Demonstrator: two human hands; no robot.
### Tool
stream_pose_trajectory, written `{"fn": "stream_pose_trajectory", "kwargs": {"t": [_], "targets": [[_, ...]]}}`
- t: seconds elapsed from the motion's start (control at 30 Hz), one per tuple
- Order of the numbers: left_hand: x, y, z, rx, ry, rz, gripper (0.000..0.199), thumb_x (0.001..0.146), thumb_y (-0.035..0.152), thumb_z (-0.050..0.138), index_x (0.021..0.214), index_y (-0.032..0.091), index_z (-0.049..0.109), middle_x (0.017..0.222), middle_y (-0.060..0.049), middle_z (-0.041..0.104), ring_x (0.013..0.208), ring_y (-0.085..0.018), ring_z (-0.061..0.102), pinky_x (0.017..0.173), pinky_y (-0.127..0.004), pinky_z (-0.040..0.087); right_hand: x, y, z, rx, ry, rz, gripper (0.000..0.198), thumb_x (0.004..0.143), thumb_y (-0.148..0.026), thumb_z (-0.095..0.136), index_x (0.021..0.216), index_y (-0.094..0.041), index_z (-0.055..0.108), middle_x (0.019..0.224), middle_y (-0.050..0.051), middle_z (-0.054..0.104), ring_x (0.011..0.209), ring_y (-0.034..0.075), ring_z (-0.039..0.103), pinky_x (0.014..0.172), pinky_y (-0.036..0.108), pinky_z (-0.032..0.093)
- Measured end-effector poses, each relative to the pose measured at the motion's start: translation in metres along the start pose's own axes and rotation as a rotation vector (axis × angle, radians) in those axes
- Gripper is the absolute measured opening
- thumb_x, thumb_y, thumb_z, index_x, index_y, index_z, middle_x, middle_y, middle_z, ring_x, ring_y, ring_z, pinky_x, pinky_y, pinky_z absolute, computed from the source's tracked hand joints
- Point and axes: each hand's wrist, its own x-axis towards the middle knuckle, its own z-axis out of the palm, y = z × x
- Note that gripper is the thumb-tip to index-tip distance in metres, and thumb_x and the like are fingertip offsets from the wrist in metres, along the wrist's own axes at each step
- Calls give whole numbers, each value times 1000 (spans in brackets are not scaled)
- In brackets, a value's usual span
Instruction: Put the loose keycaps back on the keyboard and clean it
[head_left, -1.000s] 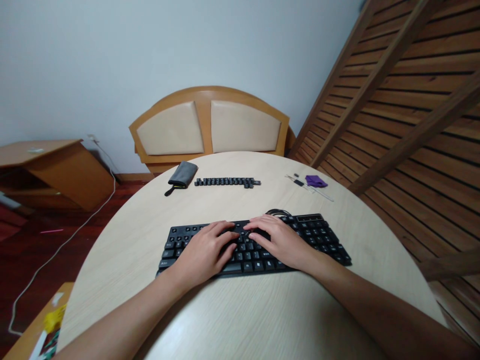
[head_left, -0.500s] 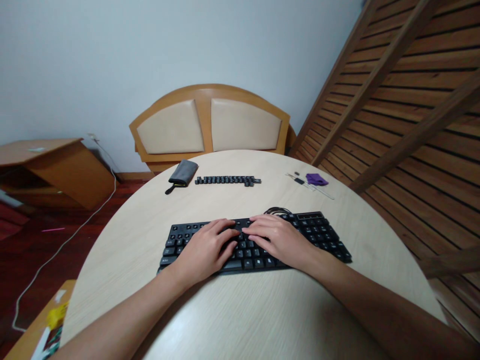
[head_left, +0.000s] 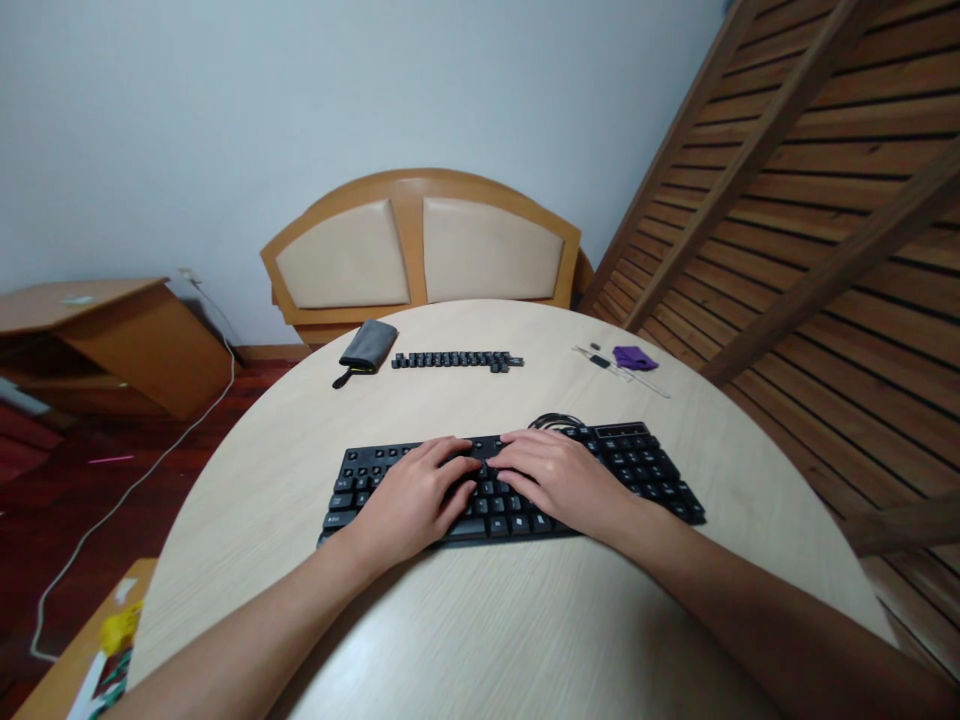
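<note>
A black keyboard (head_left: 450,530) lies on the table, its top rows showing bare key posts where caps are off. My left hand (head_left: 420,490) rests over its middle, fingers stretched out and spread, thumb apart from the index finger. Right of it, my right hand (head_left: 562,475) lies over the keys with its fingers extended toward the left hand. The fingertips of both hands come close together near the top middle of the keyboard. Neither hand visibly holds anything; what lies under the fingertips is hidden. Behind the keyboard is its coiled black cable (head_left: 555,420).
On the round table (head_left: 480,640), a row of loose black keycaps (head_left: 457,359) lies toward the back. A grey pouch (head_left: 369,346) sits left of it. At the back right are a purple cloth (head_left: 634,358), a small black-headed brush (head_left: 599,361) and thin white tools.
Both hands stay in nearly the same place on the keyboard. The whole view has shifted very slightly; nothing else visibly moved.
</note>
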Motion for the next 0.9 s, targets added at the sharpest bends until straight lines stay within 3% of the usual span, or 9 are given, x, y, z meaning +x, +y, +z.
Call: {"fn": "stream_pose_trajectory", "kwargs": {"t": [0.3, 0.43, 0.9], "targets": [[-1, -2, 3, 0, 7, 7, 26, 99, 26, 51, 119, 20, 66, 131, -10, 63, 120, -25, 61, 105, -47, 51, 0, 2, -3, 3, -7, -55, 20, 97, -21, 58, 108, -19, 75, 107, 8, 76, 112, 25, 66, 99, 42, 53], [-1, -1, 2, -6, 8, 7, 26, 99, 26, 51, 120, 19, 66, 131, -10, 63, 119, -25, 61, 105, -46, 52, -1, 3, -2, 38, 20, 29, 23, 94, -24, 61, 113, -17, 72, 109, 10, 75, 106, 25, 68, 94, 40, 55], [1, 0, 3, -19, 29, 67, 33, 99, 19, 51, 129, 23, 65, 130, -9, 64, 124, -26, 57, 105, -50, 51, 5, -4, 0, 196, -16, 193, 7, 89, -18, 67, 95, -20, 69, 104, 7, 70, 102, 22, 62, 93, 39, 50]]}}
